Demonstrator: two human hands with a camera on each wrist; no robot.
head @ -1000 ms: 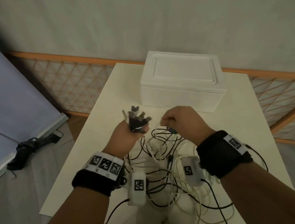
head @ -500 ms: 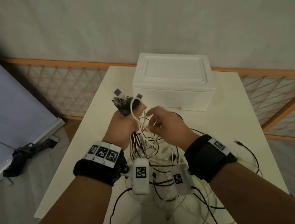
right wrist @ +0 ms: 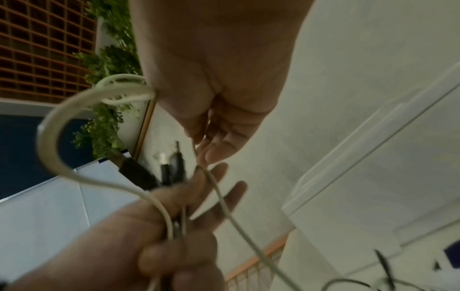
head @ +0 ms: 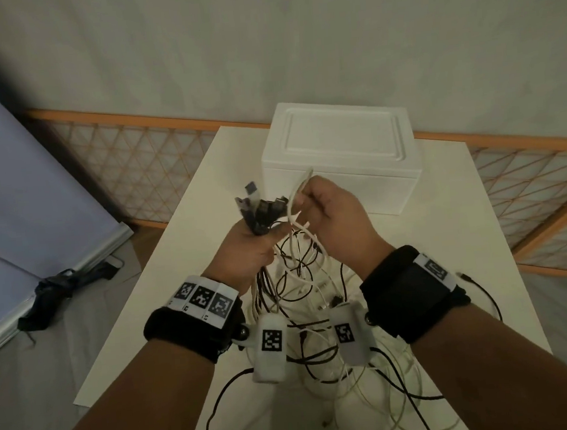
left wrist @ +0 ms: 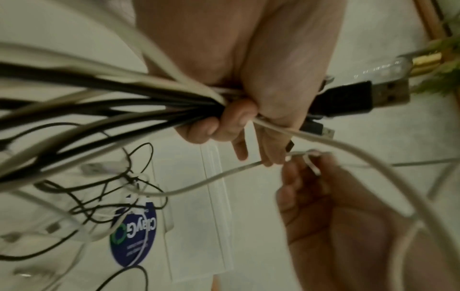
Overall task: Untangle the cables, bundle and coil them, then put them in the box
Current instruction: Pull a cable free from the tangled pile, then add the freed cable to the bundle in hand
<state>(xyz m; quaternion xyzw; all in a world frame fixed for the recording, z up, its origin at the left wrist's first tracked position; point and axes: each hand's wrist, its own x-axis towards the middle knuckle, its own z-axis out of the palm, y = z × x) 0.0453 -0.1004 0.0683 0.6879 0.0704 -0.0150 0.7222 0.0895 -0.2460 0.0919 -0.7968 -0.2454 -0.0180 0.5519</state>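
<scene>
Gathering step: left hand clenches black-and-white cable plug ends; right hand pinches thin white cable. Next: tuck it into that bunch.

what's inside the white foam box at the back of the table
Cannot tell: the white foam box has its lid on, covering the inside. Outside it, the left hand grips cable ends and the right hand pinches a white cable.

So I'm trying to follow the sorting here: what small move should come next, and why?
Probably the right hand should feed the white cable it pinches into the left hand grip. That hand already holds a bunch of plug ends upright, the white loop sits right beside them, and the remaining cables hang tangled below. The box is closed.
</scene>
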